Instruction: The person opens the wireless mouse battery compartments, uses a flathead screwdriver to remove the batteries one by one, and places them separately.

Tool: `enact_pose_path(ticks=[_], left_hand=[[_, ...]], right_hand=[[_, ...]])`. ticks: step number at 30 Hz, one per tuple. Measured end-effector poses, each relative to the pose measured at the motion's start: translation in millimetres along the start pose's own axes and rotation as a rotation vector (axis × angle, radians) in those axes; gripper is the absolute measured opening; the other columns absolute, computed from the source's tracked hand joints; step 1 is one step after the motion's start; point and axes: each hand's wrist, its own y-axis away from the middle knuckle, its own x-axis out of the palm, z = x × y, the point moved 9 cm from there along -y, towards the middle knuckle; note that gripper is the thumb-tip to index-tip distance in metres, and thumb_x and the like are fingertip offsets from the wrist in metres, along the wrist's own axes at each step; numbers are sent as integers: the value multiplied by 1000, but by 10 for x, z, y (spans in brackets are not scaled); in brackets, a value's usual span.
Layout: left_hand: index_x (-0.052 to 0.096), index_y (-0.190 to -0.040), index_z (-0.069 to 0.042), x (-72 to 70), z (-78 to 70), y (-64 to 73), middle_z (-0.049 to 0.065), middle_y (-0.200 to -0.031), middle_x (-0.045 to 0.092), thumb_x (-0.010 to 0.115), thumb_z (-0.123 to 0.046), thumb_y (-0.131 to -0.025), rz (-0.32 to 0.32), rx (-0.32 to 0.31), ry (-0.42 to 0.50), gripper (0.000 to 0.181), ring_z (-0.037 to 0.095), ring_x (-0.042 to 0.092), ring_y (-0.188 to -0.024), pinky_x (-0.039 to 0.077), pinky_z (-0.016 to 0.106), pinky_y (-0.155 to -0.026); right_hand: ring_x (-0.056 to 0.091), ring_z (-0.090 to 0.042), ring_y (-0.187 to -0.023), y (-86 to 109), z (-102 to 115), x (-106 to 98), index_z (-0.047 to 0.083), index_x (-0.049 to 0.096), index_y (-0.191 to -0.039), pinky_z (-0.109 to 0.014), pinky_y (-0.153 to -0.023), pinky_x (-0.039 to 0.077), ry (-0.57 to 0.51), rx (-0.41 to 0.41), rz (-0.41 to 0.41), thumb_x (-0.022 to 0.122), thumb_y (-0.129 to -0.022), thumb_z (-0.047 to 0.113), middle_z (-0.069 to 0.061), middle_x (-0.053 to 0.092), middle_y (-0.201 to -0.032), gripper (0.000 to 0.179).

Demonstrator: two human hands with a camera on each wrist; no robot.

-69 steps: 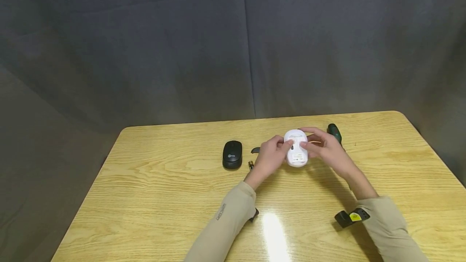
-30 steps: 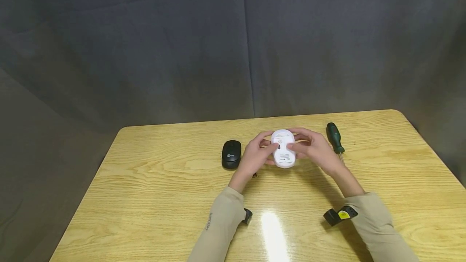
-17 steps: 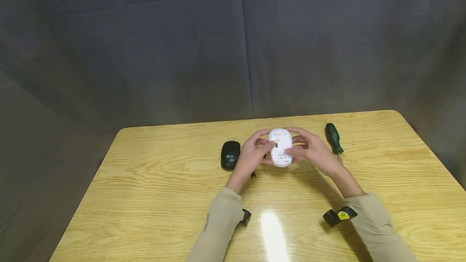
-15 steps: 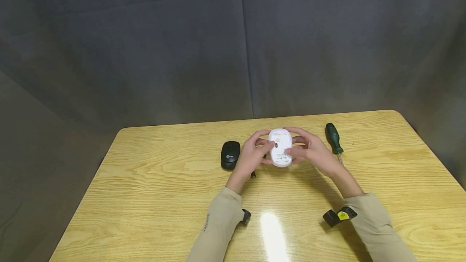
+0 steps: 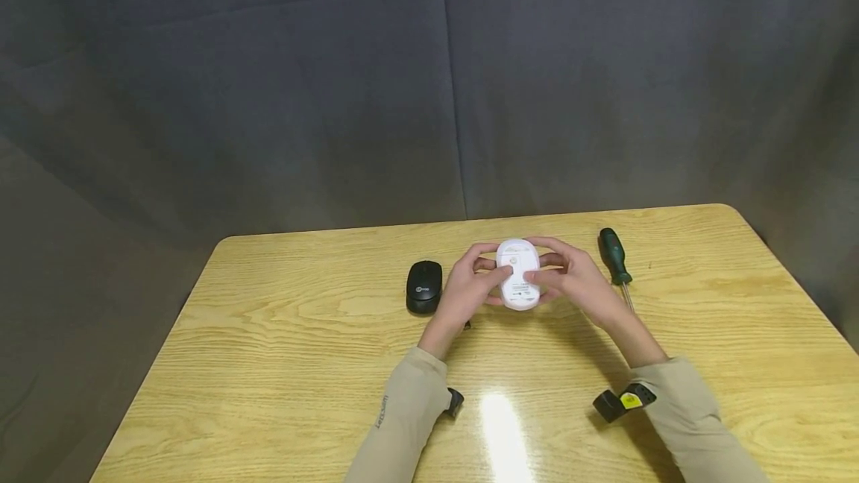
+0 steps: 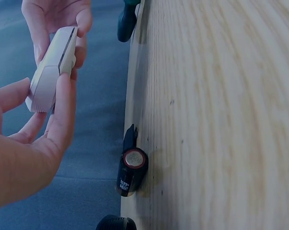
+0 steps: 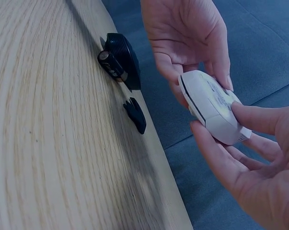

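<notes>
A white computer mouse (image 5: 518, 291) is held up off the table between both hands, its labelled underside facing the head camera. My left hand (image 5: 467, 287) grips its left side, thumb on the underside and fingers curled behind. On the opposite side my right hand (image 5: 579, 279) grips it the same way. The right wrist view shows the white mouse (image 7: 211, 108) with a dark seam along its edge. Left of my left hand sits a black mouse (image 5: 424, 287). A battery (image 7: 111, 65) lies by it, mostly hidden by my left wrist in the head view.
A dark green screwdriver (image 5: 614, 256) lies to the right, its shaft partly behind my right forearm. A small black curved piece (image 7: 134, 115) rests near the battery. The wooden table (image 5: 288, 364) ends at a grey curtain (image 5: 322, 133) behind.
Over the earlier frames both hands carried the white mouse a little to the left, uncovering more of the screwdriver. Since half a second ago my left thumb has shifted slightly over the underside.
</notes>
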Motion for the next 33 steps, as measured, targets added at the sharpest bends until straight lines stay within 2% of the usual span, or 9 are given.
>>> enact_pose_path(ticks=[14, 21, 23, 27, 30, 33], left_hand=[[57, -137, -1, 27, -4, -4, 14, -106, 65, 70, -8, -98, 12, 23, -41, 42, 14, 64, -76, 62, 42, -66], [57, -134, 1, 86, 26, 3, 12, -104, 61, 70, -8, -97, 44, -4, -7, 40, 15, 63, -78, 62, 39, -67], [56, -134, 1, 96, 34, 6, 10, -103, 60, 70, -8, -97, 45, -12, -5, 40, 15, 64, -78, 62, 38, -67], [56, -134, -1, 95, 36, 5, 10, -104, 60, 70, -7, -97, 33, -14, -12, 40, 15, 65, -79, 61, 37, -66], [57, -134, -2, 97, 33, 4, 10, -104, 61, 70, -7, -97, 34, -13, -26, 40, 15, 65, -79, 61, 37, -66], [58, -134, -3, 104, 36, 7, 10, -104, 62, 70, -7, -97, 39, -15, -46, 39, 15, 65, -77, 61, 40, -67]], right_hand=[[69, -21, -89, 19, -1, -21, -4, 51, -147, -40, -68, 62, 37, 24, -63, 70, -95, 2, -28, 66, -115, 56], [70, -15, -77, 49, 41, -54, -9, 52, -144, -36, -60, 61, 90, 14, -96, 67, -101, 10, -23, 72, -100, 50], [70, -16, -77, 53, 44, -63, -9, 53, -143, -36, -60, 61, 98, 16, -97, 67, -101, 11, -23, 71, -101, 49], [68, -16, -85, 49, 53, -80, -6, 56, -142, -37, -67, 61, 134, 13, -112, 69, -100, 14, -23, 70, -108, 48], [65, -12, -91, 49, 66, -124, -5, 59, -138, -35, -74, 60, 132, 7, -169, 69, -100, 15, -21, 69, -112, 44], [66, -7, -91, 59, 79, -194, -10, 62, -128, -34, -80, 60, 57, -7, -249, 69, -101, 13, -14, 70, -108, 37]])
